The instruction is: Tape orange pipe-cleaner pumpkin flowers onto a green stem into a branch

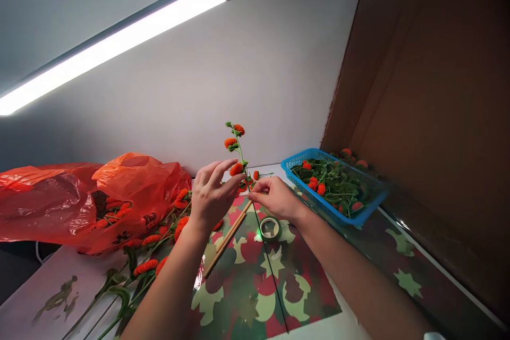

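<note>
My left hand and my right hand meet above the table around a thin green stem with small orange flowers that rises upright between them. The left fingers are half spread and touch an orange bloom on the stem. The right fingers pinch the stem lower down, where its long dark wire runs back toward me. A roll of green tape lies on the table just below my right hand. Two thin wooden sticks lie beneath my left hand.
A blue basket of green leaves and orange blooms stands at the right. Finished orange flower stems lie at the left beside an orange plastic bag. A patterned red and green sheet covers the table. Brown cardboard stands at the right.
</note>
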